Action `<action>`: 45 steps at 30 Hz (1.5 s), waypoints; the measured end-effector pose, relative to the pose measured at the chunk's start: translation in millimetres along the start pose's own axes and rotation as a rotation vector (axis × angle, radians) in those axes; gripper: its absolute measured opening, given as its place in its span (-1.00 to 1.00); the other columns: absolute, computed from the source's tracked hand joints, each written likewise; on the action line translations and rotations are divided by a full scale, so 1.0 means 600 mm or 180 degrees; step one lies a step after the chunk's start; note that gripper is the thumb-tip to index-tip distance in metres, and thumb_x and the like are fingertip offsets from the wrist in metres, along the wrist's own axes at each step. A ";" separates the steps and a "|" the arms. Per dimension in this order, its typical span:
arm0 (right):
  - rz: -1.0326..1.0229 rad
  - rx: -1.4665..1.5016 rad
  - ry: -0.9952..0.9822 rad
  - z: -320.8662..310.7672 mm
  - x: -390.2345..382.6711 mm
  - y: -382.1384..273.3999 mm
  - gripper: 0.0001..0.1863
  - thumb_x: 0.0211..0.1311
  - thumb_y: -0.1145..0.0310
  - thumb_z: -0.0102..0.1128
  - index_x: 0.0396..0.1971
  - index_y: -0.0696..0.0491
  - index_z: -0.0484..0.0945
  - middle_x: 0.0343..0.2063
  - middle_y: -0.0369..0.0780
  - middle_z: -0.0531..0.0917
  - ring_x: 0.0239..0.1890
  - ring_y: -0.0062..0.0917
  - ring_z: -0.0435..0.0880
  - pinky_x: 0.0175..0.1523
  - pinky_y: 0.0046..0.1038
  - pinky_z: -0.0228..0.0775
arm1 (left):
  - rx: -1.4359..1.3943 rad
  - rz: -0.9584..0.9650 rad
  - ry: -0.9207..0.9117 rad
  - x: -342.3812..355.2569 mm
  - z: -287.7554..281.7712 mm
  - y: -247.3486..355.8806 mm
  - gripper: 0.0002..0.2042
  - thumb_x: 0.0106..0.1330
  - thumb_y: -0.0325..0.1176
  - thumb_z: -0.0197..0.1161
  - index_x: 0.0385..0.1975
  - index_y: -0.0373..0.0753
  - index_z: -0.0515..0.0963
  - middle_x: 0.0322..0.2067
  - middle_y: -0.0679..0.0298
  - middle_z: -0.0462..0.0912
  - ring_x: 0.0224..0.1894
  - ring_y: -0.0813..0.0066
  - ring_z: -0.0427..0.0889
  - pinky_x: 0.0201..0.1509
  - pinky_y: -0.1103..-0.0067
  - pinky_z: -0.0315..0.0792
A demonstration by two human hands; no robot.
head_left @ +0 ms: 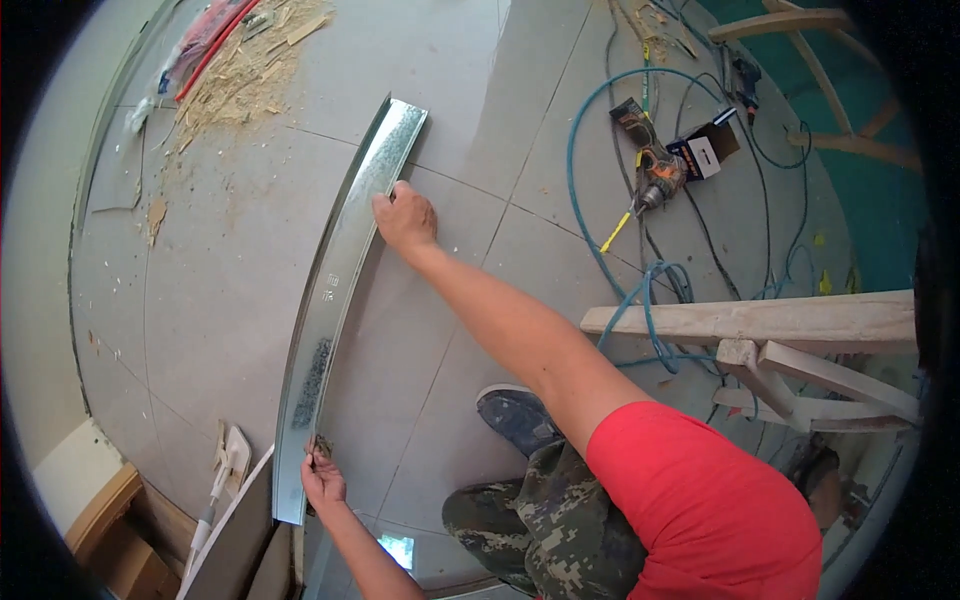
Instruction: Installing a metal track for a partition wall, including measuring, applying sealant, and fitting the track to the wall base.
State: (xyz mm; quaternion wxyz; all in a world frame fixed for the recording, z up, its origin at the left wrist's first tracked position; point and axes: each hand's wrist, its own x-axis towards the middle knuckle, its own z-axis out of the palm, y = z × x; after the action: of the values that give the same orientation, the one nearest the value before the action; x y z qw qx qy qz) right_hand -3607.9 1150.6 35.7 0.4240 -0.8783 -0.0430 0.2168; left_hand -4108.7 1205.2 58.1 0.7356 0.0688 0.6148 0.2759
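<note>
A long, shiny galvanised metal channel slants across the view, its far end up and its near end at the lower left. My right hand is closed on the channel's right edge, toward the far end. Lower down, my left hand is closed at the same edge close to the near end. By its fingertips shows a small brownish thing that I cannot make out. Some fingers of both hands are hidden.
Wood shavings lie on the tiled floor at upper left. At right are a cordless drill, a small box, a blue hose and cables. A wooden trestle stands nearby. Panels lean at lower left.
</note>
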 end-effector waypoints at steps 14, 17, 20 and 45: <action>0.0058 -0.0200 -0.0312 0.021 -0.011 -0.011 -0.59 0.10 0.10 0.03 -0.27 0.15 0.53 -0.20 0.09 0.62 -0.11 -0.02 0.59 0.06 -0.12 0.40 | -0.0035 0.0378 0.0304 -0.008 -0.020 0.006 -0.75 0.24 -0.53 0.09 -0.08 -0.40 0.48 -0.25 0.19 0.65 -0.25 0.46 0.66 -0.13 0.66 0.61; -0.2225 -0.2258 -0.0138 0.066 0.050 0.120 -0.72 0.27 0.25 -0.04 -0.23 0.11 0.55 -0.19 -0.01 0.59 -0.16 -0.12 0.58 -0.02 -0.12 0.40 | 0.0583 0.0373 -0.0159 0.009 0.016 -0.025 -0.75 0.38 -0.46 0.01 -0.02 -0.38 0.45 -0.13 0.13 0.56 -0.05 0.38 0.50 0.12 0.56 0.40; -0.1834 -0.2213 -0.0784 0.008 0.060 0.080 -0.70 0.28 0.23 -0.06 -0.22 0.09 0.59 -0.26 0.01 0.61 -0.15 -0.13 0.56 -0.03 -0.19 0.37 | -0.0296 0.0137 -0.0671 0.031 0.002 -0.032 -0.88 0.24 -0.49 0.11 -0.25 -0.28 0.48 -0.42 0.30 0.51 -0.41 0.50 0.49 -0.33 0.66 0.46; -0.0532 0.0535 -0.0395 -0.089 0.086 0.099 -0.71 0.22 0.17 0.13 -0.39 0.13 0.58 -0.50 -0.30 0.55 -0.44 -0.64 0.47 -0.29 -0.55 0.29 | -0.0262 -0.0027 0.0354 0.010 0.046 -0.075 -0.79 0.26 -0.35 0.04 -0.25 -0.35 0.51 -0.45 0.16 0.64 -0.49 0.45 0.62 -0.44 0.58 0.59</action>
State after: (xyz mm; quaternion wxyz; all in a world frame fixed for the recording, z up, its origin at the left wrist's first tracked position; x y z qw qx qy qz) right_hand -3545.5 1087.5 1.6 0.5091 -0.8179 -0.1239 0.2375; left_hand -4067.5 1177.0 39.4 0.7037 0.0205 0.6431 0.3013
